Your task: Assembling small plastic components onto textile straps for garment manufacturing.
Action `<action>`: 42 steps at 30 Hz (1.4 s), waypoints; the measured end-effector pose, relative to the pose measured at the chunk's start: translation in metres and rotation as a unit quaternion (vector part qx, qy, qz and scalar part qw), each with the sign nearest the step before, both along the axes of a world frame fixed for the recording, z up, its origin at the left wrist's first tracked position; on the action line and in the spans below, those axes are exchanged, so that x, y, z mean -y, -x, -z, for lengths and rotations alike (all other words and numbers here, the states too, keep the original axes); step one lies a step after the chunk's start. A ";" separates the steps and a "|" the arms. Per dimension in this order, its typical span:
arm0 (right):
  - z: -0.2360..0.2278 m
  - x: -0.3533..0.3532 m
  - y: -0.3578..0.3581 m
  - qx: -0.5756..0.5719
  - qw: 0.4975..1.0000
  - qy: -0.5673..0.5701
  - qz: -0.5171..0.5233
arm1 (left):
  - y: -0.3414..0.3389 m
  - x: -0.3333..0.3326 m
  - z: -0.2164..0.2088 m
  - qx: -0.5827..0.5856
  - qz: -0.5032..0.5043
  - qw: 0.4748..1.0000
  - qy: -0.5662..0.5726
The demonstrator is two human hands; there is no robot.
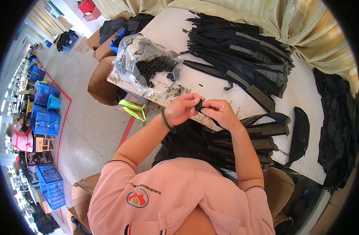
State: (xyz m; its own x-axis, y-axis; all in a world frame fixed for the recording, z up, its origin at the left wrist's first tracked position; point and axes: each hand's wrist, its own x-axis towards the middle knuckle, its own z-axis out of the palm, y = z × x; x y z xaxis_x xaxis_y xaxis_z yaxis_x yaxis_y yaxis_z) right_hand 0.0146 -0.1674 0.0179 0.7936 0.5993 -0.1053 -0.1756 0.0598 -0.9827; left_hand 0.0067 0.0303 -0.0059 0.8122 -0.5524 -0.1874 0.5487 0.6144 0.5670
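My left hand (180,110) pinches a small black plastic buckle (198,105) over the table's near edge. Close against it, the fingers of my right hand (221,113) are closed on the thin end of a black strap, which meets the buckle; whether it is threaded through is too small to tell. Below my right hand lie black mesh straps (261,145), some looping up off the table and others hanging toward my lap. Just beyond my left hand, a clear plastic bag (126,53) spills a heap of similar black buckles (158,67).
Across the white table (167,27) lies a pile of black mesh straps (238,51). A curved black piece (300,135) rests at right, near a dark fabric stack (334,125). Cardboard boxes (99,84) stand left of the table; blue crates (50,184) line the floor farther left.
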 end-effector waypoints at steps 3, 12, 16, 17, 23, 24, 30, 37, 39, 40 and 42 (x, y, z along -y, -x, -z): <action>-0.004 -0.001 0.003 0.068 0.995 0.072 0.010 | 0.000 -0.001 -0.002 0.010 -0.002 0.998 -0.066; -0.010 -0.003 0.011 0.050 0.998 0.016 0.023 | 0.002 0.002 -0.006 -0.005 0.000 1.000 -0.008; -0.007 0.000 0.009 0.043 0.999 0.029 -0.004 | 0.000 0.001 -0.001 0.027 0.033 0.999 0.003; -0.008 0.001 0.009 0.044 0.999 0.029 -0.004 | 0.000 0.001 0.000 0.031 0.047 0.998 -0.005; -0.010 -0.010 0.019 0.221 0.967 0.096 0.085 | 0.002 0.005 0.002 -0.011 0.001 1.000 -0.011; -0.006 -0.015 0.021 0.275 0.947 0.096 0.137 | 0.002 0.006 0.004 -0.010 0.001 1.000 -0.011; -0.009 -0.019 0.026 0.092 0.981 -0.023 0.171 | 0.003 0.009 0.005 -0.016 -0.020 0.998 0.049; -0.020 -0.006 0.014 0.409 0.892 0.139 0.134 | 0.007 0.011 -0.017 0.006 -0.048 0.995 -0.088; -0.015 -0.007 0.016 0.409 0.887 0.136 0.168 | 0.008 0.013 -0.015 -0.024 -0.040 0.998 -0.033; -0.014 -0.008 0.017 0.407 0.880 0.133 0.202 | 0.009 0.014 -0.010 0.006 -0.048 0.997 -0.053; -0.016 -0.008 0.020 0.440 0.858 0.147 0.222 | 0.011 0.020 -0.011 0.036 -0.057 0.995 -0.073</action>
